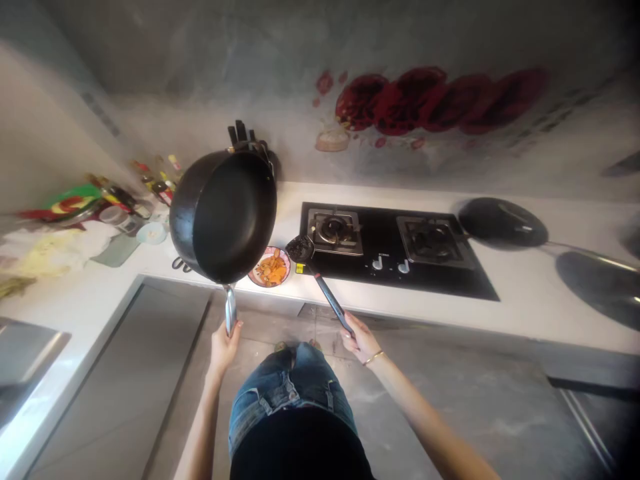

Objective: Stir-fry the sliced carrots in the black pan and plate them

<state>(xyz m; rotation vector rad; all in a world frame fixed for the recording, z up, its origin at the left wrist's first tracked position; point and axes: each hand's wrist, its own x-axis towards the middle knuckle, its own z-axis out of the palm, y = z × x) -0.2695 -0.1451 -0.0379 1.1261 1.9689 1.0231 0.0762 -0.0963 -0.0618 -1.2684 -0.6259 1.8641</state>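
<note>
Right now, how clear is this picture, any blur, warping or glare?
Head view: strong wide-angle warping bends the counter; left-edge bottles and the corners smear soft; the pan, spatula and both hands, left hand, right hand, read fairly sharp; lighting soft, no harsh glare.

Pan [227,217]: matt black inside, shiny metal handle. Hob [390,257]: glossy black glass. Counter [525,293]: smooth white stone.

Kitchen desk [530,293] with hob and clutter

A black two-burner hob [400,250] sits mid-frame; a dark lid [503,223] lies at its right. Bottles [150,180] and packets [70,200] crowd the upper left; a knife block [243,133] stands against the flower-printed wall [430,100].
</note>
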